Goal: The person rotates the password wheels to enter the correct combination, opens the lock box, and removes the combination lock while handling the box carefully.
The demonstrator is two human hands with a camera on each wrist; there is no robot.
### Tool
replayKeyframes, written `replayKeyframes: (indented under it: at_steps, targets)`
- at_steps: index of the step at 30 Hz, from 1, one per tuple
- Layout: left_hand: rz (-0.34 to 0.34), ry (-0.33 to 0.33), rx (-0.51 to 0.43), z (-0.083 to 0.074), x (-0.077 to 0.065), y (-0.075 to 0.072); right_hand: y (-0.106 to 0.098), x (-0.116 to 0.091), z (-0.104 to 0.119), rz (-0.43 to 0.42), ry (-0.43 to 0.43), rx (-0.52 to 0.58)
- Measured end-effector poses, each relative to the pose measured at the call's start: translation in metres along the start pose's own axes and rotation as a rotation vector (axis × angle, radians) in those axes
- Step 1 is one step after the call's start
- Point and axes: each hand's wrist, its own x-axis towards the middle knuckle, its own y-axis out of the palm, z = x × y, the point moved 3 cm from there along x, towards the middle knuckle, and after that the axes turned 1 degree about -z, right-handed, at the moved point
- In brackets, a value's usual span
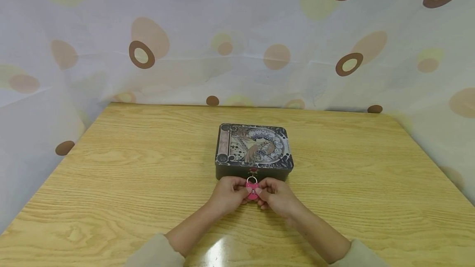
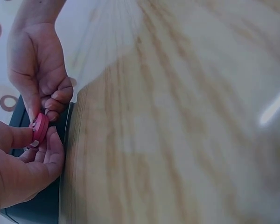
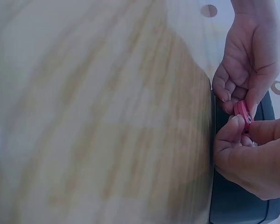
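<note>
A pink padlock [image 1: 252, 191] with a silver shackle is held in front of a dark tin box [image 1: 237, 171], whose lid carries an ornate printed picture. My left hand [image 1: 228, 195] pinches the padlock's left side between thumb and fingers. From the right, my right hand [image 1: 279, 196] pinches its other side, both thumbs resting on the front face. The shackle stands upward, right at the small red clasp [image 1: 253, 170] on the box front. In the left wrist view the padlock [image 2: 39, 128] is seen edge-on between the fingertips of both hands.
The box sits on a light wood-grain table [image 1: 130, 168], its lid down. Behind and beside the table hangs a pale cloth [image 1: 245, 19] printed with brown and yellow circles. A glare spot lies on the tabletop near the left forearm.
</note>
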Motion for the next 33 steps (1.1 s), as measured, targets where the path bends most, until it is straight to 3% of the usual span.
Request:
replayKeyframes:
  at_steps: [12, 33]
  targets:
    - [0.063, -0.044, -0.122, 0.0025, 0.0001, -0.0013, -0.0016, -0.0009, 0.0019, 0.000, 0.012, 0.003]
    - [0.026, 0.001, -0.052, 0.0010, 0.0009, -0.0021, -0.0018, 0.0007, 0.0008, 0.008, 0.021, 0.020]
